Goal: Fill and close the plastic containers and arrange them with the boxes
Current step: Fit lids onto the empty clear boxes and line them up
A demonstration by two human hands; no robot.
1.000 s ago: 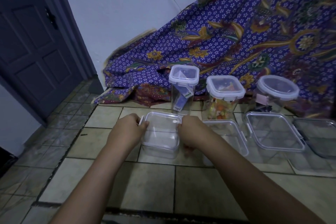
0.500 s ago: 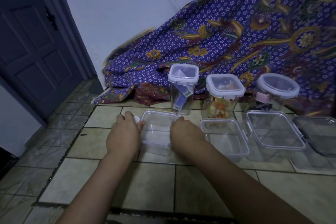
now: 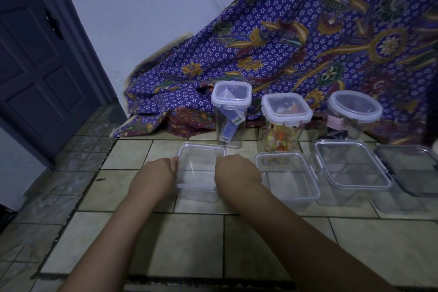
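- The left hand (image 3: 155, 176) and right hand (image 3: 234, 173) press on the sides of the small clear box (image 3: 199, 169), which sits on the floor (image 3: 189, 244) between their fingers.
- The right fingertips are hidden, so their grip is hard to tell.
- Past the fingers stand three closed jars (image 3: 231, 114).

Rightmost dark-lidded box (image 3: 412, 168) cut off by right edge. Both hands' fingertips hidden behind the clear box's (image 3: 199, 170) sides. Round jar (image 3: 350, 121) contents too dim to tell.

Pale beige tiled floor (image 3: 189, 244) fills the lower frame. On it: four low clear plastic boxes (image 3: 350, 168) at mid-right, three tall lidded clear containers (image 3: 231, 114) behind, purple floral cloth (image 3: 170, 106) at centre.
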